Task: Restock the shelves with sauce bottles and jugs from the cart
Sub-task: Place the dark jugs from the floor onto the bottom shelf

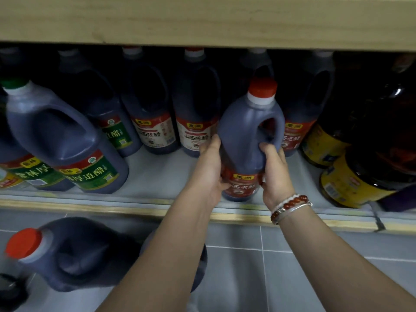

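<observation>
Dark vinegar filled the red-capped jug (248,140) that both hands gripped at the front of the shelf (162,174). Its base rested on or just above the pale shelf board; which one could not be told. The left hand (210,167) wrapped its left side, and the right hand (275,174), with beaded bracelets (290,207) at the wrist, clasped its right side below the handle. Behind the jug stood a row of red-labelled jugs (193,122). Left of it leaned green-labelled jugs (67,140); right of it sat yellow-labelled oil bottles (360,176). Below the shelf, another red-capped jug (74,253) appeared over the grey tiled floor (304,255).

Both hands — left hand (208,170), right hand (275,174) — clasp a red-capped jug (244,140).
</observation>
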A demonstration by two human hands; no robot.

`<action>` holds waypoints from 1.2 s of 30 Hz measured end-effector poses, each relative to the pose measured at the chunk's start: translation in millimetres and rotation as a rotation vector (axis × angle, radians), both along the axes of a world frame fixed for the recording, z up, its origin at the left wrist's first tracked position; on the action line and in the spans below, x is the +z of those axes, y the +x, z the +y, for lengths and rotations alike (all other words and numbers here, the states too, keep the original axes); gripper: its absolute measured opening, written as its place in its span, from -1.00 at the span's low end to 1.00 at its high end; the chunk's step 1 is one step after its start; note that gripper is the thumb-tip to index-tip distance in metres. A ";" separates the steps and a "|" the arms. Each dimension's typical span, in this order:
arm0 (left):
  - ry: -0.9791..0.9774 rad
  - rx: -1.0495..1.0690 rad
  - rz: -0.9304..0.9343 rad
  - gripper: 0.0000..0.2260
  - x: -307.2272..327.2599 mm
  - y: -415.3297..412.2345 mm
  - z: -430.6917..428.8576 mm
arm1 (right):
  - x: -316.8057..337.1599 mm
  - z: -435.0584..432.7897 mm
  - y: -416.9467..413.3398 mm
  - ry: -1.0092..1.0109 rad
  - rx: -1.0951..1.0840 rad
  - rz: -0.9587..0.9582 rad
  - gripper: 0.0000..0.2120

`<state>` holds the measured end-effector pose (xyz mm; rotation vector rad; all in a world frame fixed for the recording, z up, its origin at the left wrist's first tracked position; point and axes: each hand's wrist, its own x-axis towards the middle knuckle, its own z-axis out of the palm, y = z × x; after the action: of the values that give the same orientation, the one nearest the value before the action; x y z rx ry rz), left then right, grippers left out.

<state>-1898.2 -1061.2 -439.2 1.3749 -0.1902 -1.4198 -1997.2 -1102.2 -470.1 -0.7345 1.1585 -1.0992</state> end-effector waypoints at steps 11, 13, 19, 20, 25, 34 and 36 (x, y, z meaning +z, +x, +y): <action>-0.077 -0.224 0.000 -0.66 0.7 -97.0 -26.3 | -8.2 -8.8 -92.9 -0.046 -0.262 -0.103 -0.61; -0.090 -0.247 -0.002 -0.66 -3.1 -108.7 -29.5 | -13.3 -11.5 -101.7 -0.030 -0.290 -0.049 -0.41; -0.138 -0.234 -0.018 -0.58 -12.6 -127.0 -33.7 | -17.3 -12.4 -115.1 0.000 -0.282 0.002 -0.25; -0.143 -0.222 -0.014 -0.57 -12.8 -128.4 -34.8 | -18.4 -14.1 -117.4 -0.008 -0.266 -0.050 -0.34; -0.163 -0.144 -0.029 -0.60 -14.7 -127.3 -45.7 | -21.7 -20.5 -118.6 0.008 -0.248 -0.107 -0.50; -0.247 -0.069 -0.055 -0.62 -17.3 -135.6 -33.3 | -22.3 -15.1 -119.2 0.048 -0.199 -0.106 -0.31; -0.269 -0.067 -0.049 -0.63 -17.4 -138.4 -29.6 | -22.6 -15.6 -120.6 0.060 -0.190 -0.098 -0.31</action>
<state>-2036.6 -1090.8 -456.6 1.1911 -0.4466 -1.3614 -2117.7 -1117.8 -492.7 -0.5266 1.1899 -1.2393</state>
